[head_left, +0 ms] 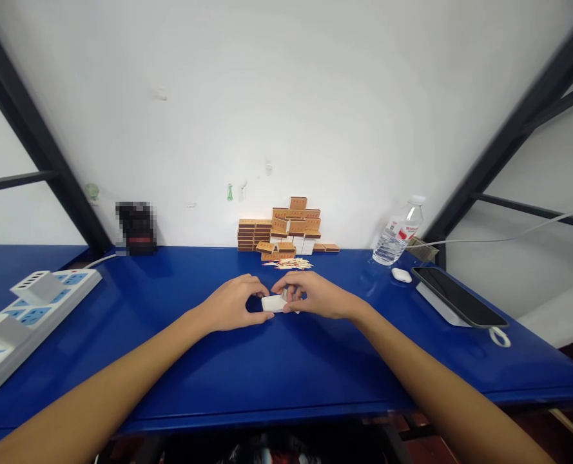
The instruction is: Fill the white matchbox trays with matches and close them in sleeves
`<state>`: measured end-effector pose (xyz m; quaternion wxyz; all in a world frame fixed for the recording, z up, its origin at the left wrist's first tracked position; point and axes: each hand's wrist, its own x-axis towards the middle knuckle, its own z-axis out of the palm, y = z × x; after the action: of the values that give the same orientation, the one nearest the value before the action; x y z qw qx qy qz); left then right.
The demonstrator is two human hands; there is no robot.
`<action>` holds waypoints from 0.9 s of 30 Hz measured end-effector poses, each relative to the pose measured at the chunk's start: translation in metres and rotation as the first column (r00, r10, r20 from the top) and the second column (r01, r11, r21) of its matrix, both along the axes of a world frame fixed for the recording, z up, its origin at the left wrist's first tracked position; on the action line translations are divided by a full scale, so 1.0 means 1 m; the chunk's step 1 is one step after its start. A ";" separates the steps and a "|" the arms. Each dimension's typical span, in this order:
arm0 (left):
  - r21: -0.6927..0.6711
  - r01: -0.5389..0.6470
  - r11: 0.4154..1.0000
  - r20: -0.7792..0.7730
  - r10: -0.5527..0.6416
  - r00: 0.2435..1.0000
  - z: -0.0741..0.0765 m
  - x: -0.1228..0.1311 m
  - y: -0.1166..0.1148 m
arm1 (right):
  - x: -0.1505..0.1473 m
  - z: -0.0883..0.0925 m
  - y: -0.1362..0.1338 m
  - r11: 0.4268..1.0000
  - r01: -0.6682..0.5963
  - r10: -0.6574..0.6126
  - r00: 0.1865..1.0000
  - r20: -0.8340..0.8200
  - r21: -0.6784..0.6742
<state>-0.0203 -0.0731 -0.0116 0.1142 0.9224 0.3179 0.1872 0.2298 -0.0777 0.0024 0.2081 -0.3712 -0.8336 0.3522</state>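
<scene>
No text is showing legibly: stacked matchboxes [297, 225] beyond the right grip [315, 295] are bearing markings too small to read; right of that grip, a bottle label [402, 229] is carrying unreadable red print.

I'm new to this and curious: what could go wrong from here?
The small white piece between the left hand and right hand might bend if squeezed. The loose matches just beyond could scatter if knocked. The stepped matchbox stack behind them could topple if bumped.
</scene>
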 end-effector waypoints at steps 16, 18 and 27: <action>0.082 -0.088 0.993 -0.128 0.098 0.987 0.005 -0.016 0.014 | 0.067 -0.005 0.041 0.880 0.303 -0.419 0.858 0.298 0.366; 0.075 -0.089 0.993 -0.134 0.098 0.986 0.005 -0.016 0.015 | 0.060 -0.011 0.043 0.907 0.270 -0.377 0.863 0.337 0.323; 0.075 -0.060 0.995 -0.107 0.068 0.992 0.003 -0.013 0.015 | 0.025 -0.009 0.026 0.901 0.166 -0.261 0.945 0.195 0.401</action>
<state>-0.0334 -0.0580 -0.0088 0.0571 0.9242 0.3462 0.1511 0.2551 -0.0513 -0.0071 0.2096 -0.4540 -0.8589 0.1108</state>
